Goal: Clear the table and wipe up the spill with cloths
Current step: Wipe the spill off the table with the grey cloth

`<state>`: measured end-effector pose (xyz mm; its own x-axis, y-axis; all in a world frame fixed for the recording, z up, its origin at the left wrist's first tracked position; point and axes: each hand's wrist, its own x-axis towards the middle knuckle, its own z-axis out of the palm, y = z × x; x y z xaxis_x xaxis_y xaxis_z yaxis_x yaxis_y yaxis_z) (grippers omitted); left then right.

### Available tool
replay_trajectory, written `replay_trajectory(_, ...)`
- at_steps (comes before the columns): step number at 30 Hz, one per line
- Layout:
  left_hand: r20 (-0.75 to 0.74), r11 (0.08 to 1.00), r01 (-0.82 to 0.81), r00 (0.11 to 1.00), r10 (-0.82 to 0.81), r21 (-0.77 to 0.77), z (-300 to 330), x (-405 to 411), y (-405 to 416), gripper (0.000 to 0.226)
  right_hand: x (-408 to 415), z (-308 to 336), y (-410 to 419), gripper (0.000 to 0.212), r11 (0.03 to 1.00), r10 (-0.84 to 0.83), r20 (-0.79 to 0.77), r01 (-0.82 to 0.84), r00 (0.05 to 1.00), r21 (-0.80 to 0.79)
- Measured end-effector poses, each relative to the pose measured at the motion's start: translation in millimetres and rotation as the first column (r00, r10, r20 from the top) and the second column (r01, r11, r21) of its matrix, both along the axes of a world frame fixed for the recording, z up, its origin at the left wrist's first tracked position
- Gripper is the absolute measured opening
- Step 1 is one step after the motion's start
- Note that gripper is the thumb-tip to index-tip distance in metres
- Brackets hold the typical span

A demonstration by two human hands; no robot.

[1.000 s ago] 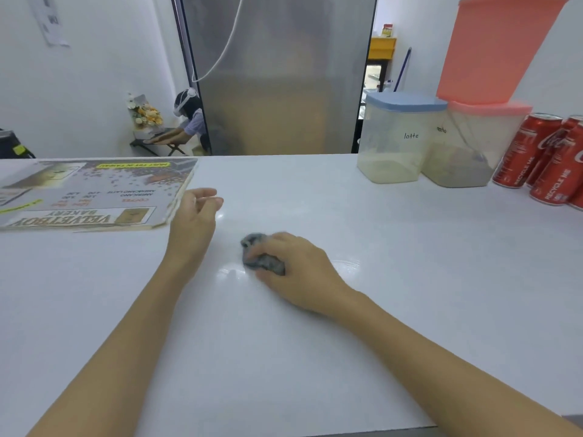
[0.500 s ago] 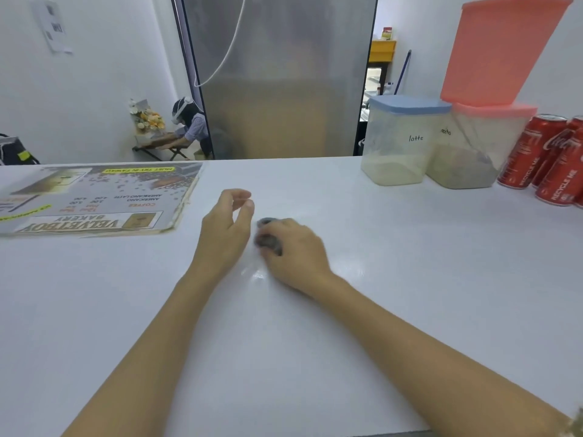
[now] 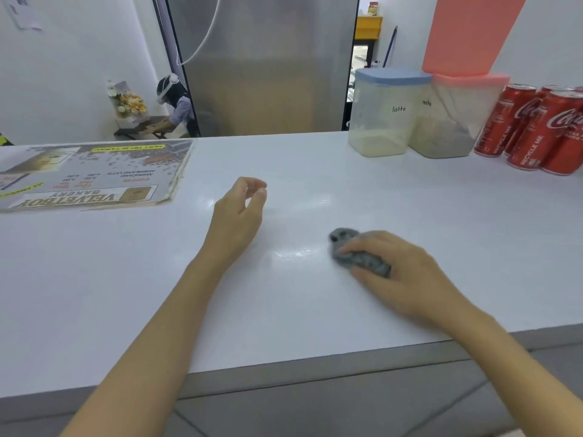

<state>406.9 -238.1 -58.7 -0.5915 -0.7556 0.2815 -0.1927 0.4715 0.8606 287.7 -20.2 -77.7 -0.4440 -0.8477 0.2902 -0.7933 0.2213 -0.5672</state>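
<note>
A crumpled grey cloth (image 3: 348,253) lies on the white table (image 3: 315,310), right of centre. My right hand (image 3: 407,274) grips it from the right, fingers curled over it and pressing it down; part of the cloth is hidden under the palm. A faint wet sheen (image 3: 295,253) shows on the table just left of the cloth. My left hand (image 3: 241,209) hovers over the table's middle, fingers loosely curled and holding nothing.
A printed bakery menu board (image 3: 91,175) lies flat at the back left. At the back right stand a "latte" container (image 3: 386,113), a pink-lidded container (image 3: 454,118) with a pink tub on top, and several red cans (image 3: 539,130). The table's near edge (image 3: 315,357) borders grey floor.
My right hand slid the cloth from the table's middle, beside my left hand, out to the right and nearer to me. My left hand stayed near the centre.
</note>
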Motion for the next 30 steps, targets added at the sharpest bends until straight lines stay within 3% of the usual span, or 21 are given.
replay_trajectory(3, 0.007, 0.999, 0.042, 0.999, -0.042, -0.025, -2.7, -1.8, 11.5, 0.018, -25.9, -3.1, -14.9, 0.024, 0.963, -0.268, -0.047, 0.270, 0.962, 0.021)
replay_trajectory(5, 0.021, 0.996, 0.071, 0.997, -0.070, -0.052, -4.5, -5.3, 18.2, 0.019, -21.4, -4.7, -29.8, 0.025, 0.940, -0.340, -0.091, 0.342, 0.936, 0.013)
replay_trajectory(10, 0.084, 0.981, 0.144, 0.988, -0.133, -0.131, -6.1, -17.8, 27.9, 0.024, 25.9, -3.6, -19.1, 0.029, 1.000, -0.017, -0.053, 0.017, 0.998, 0.008)
replay_trajectory(12, 0.113, 0.974, 0.172, 0.981, -0.156, -0.149, -4.4, -23.2, 29.6, 0.025, 14.0, -3.4, -4.3, 0.030, 0.999, 0.022, -0.041, -0.021, 0.999, 0.024)
replay_trajectory(15, 0.136, 0.972, 0.185, 0.977, -0.166, -0.146, -2.0, -32.7, 29.4, 0.027, -45.5, -2.8, 3.6, 0.029, 0.984, -0.173, -0.058, 0.175, 0.983, 0.034)
replay_trajectory(18, 0.142, 0.976, 0.170, 0.978, -0.151, -0.133, -0.7, -49.0, 29.6, 0.028, -105.3, -3.0, -18.4, 0.028, 0.883, -0.464, -0.071, 0.467, 0.883, 0.038)
replay_trajectory(20, 0.156, 0.978, 0.169, 0.976, -0.149, -0.125, 0.4, -64.0, 31.8, 0.029, -118.6, -7.2, -47.9, 0.027, 0.860, -0.507, -0.080, 0.510, 0.858, 0.023)
replay_trajectory(22, 0.164, 0.979, 0.163, 0.976, -0.141, -0.126, 1.4, -81.8, 34.0, 0.030, -107.4, -8.6, -72.3, 0.025, 0.906, -0.423, -0.074, 0.423, 0.903, -0.016)
replay_trajectory(25, 0.159, 0.984, 0.117, 0.983, -0.096, -0.134, 3.6, -105.3, 33.5, 0.032, -76.5, -11.6, -84.5, 0.024, 0.993, -0.087, -0.102, 0.079, 0.991, -0.083)
replay_trajectory(27, 0.161, 0.988, 0.073, 0.986, -0.051, -0.137, 5.5, -118.6, 29.5, 0.033, -80.8, -13.9, -80.6, 0.026, 0.993, 0.086, -0.136, -0.096, 0.987, -0.067)
replay_trajectory(30, 0.171, 0.991, 0.022, 0.985, 0.001, -0.133, 8.4, -135.6, 23.7, 0.032, -143.2, -12.5, -78.3, 0.027, 0.999, 0.029, -0.141, -0.033, 0.990, -0.029)
